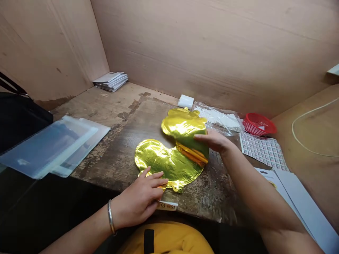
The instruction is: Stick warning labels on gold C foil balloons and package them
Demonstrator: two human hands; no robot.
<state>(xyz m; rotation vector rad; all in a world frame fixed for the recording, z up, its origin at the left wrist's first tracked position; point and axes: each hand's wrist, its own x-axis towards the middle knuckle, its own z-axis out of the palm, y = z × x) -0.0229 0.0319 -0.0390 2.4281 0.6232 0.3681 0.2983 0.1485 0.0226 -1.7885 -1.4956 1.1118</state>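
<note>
A shiny gold foil balloon [169, 160], flat and partly folded, lies at the middle of the worktable. My right hand [213, 141] grips its right side, thumb on top and the other fingers hidden behind the raised, folded part. Across the balloon's lower left edge rests my left hand [148, 192], fingers stretched and slightly spread. Beneath that hand, at the table's front edge, a white strip printed with CE marks [168, 205] sticks out; its left end is covered.
Clear plastic sleeves [50, 144] lie left, and stacked white papers [112, 82] stand at the back left. Behind the balloon are a small white pad [185, 101] and a plastic bag of white pieces [219, 118]. To the right: a red basket [258, 125], sticker sheet [265, 150] and white cards [304, 201].
</note>
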